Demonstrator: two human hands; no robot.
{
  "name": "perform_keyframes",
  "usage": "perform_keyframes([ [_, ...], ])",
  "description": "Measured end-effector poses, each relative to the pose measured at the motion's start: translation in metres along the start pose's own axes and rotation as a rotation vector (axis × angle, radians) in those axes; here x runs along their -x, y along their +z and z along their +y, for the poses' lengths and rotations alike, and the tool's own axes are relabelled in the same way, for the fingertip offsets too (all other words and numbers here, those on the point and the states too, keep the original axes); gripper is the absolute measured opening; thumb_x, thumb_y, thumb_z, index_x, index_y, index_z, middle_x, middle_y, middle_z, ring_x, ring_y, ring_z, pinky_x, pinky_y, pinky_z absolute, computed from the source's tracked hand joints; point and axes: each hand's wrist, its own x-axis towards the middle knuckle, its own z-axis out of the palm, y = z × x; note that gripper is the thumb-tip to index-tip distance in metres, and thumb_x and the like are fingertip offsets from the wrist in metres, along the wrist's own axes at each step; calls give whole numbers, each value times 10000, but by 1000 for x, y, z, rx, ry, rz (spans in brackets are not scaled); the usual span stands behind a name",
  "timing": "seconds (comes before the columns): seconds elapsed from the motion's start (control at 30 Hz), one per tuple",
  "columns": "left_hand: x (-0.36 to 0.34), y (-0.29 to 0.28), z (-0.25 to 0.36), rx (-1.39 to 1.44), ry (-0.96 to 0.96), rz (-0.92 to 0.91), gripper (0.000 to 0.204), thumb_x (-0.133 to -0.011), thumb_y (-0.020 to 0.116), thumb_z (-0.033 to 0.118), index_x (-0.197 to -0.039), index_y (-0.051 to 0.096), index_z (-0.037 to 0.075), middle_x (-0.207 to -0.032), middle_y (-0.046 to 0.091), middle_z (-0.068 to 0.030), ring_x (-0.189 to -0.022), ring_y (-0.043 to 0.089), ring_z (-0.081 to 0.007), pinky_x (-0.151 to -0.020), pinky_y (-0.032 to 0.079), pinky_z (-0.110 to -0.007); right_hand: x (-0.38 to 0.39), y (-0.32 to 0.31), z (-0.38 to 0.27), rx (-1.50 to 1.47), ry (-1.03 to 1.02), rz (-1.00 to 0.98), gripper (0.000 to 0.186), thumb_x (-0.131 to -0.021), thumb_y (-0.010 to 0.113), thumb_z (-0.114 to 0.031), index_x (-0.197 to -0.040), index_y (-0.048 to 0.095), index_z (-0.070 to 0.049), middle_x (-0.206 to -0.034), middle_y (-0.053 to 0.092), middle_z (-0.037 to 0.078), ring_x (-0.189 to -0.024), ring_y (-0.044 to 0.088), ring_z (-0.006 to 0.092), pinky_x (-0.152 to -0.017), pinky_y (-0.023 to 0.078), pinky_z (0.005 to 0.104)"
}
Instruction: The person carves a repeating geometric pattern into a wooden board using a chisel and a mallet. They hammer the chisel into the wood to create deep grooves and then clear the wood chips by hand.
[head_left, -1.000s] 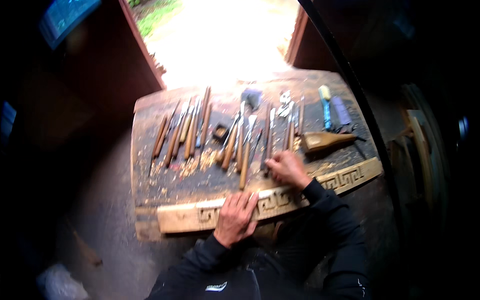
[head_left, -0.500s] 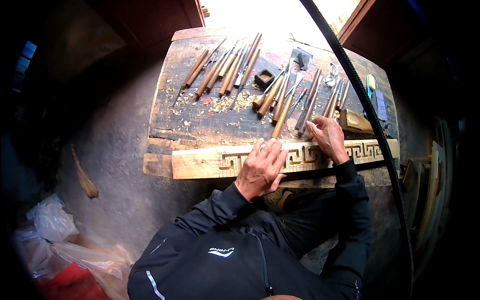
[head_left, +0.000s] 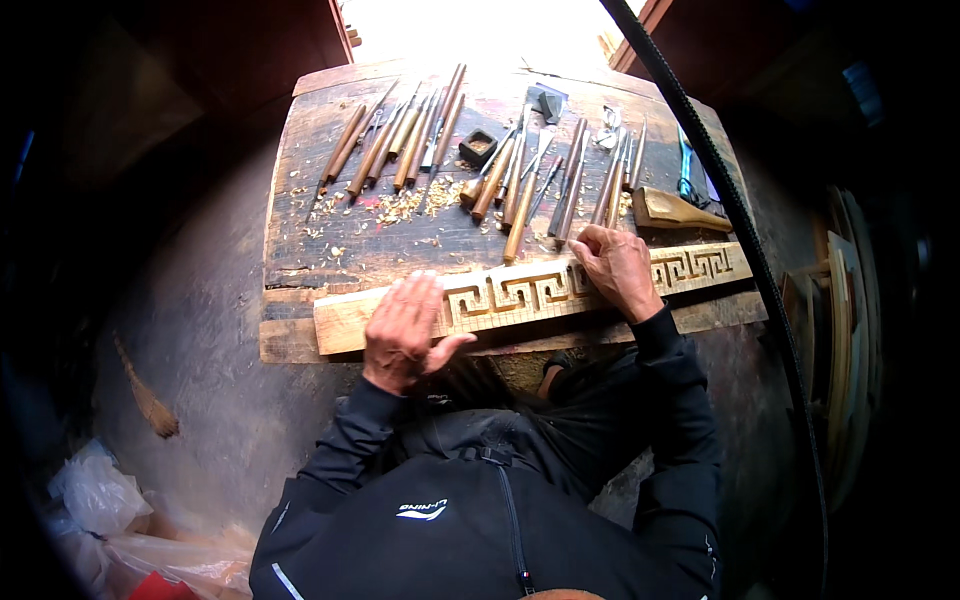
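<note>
A long pale wooden board (head_left: 510, 292) with a carved angular key pattern lies along the near edge of the workbench. My left hand (head_left: 403, 325) rests flat on its left part, fingers together and straight, thumb stretched out to the right. Over the pattern right of the middle, my right hand (head_left: 618, 265) is closed with curled fingers; whatever they may hold is hidden. Just beyond the board lie wooden-handled chisels (head_left: 518, 225), their handles pointing toward me. The wooden mallet (head_left: 675, 210) lies right of my right hand.
More carving tools (head_left: 405, 145) lie at the bench's far left, by scattered shavings (head_left: 400, 205). A small black square box (head_left: 478, 147) sits between the tool groups. A black cable (head_left: 700, 145) crosses the right side. On the floor are a broom (head_left: 150, 395) and plastic bags (head_left: 100, 495).
My left hand has slid left along the board, uncovering more of the carving. My right hand stays over the pattern, its fingers now more curled. The whole view has shifted a little.
</note>
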Motion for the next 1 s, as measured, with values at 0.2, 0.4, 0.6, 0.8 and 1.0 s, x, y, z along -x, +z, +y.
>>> perform_keyframes([
  [0.2, 35, -25, -60, -153, -11, -44, 896, -996, 613, 776, -1406, 726, -12, -1425, 741, -199, -1367, 687, -403, -1200, 502, -548, 19, 9, 22, 100, 7, 29, 219, -1037, 787, -246, -1053, 820, -30, -866, 809, 149, -755, 797, 250, -698, 593, 382],
  [0.4, 33, -27, -69, -175, -81, -22, 808, -1082, 526, 718, -1387, 736, 0, -1406, 741, -202, -1327, 691, -413, -1188, 498, -556, 92, 3, 0, -271, -107, 458, 145, -1050, 759, -60, -1173, 810, 0, -1023, 843, 139, -917, 813, 196, -838, 624, 319],
  [0.6, 32, -22, -61, -151, -113, -20, 798, -1078, 545, 703, -1418, 709, 1, -1407, 737, -188, -1331, 678, -413, -1207, 474, -567, 201, -27, 6, -185, 89, 746, 135, -1056, 707, 51, -1158, 794, 31, -1077, 835, 122, -1019, 782, 186, -947, 600, 323],
  [0.8, 10, -30, -39, -147, -40, -18, 706, -1089, 610, 617, -1441, 694, 11, -1421, 740, -193, -1320, 698, -413, -1207, 487, -565, 222, -64, -5, -22, -56, 816, 150, -1030, 713, 77, -1131, 802, 12, -1071, 842, 143, -1002, 820, 255, -914, 633, 354],
  [1.0, -7, -18, -22, -109, 23, -1, 529, -1072, 725, 411, -1415, 710, 9, -1389, 752, -194, -1283, 718, -403, -1188, 515, -547, 218, -40, 3, 74, -45, 622, 133, -916, 830, 18, -1046, 803, 3, -998, 825, 164, -905, 810, 346, -820, 624, 403],
])
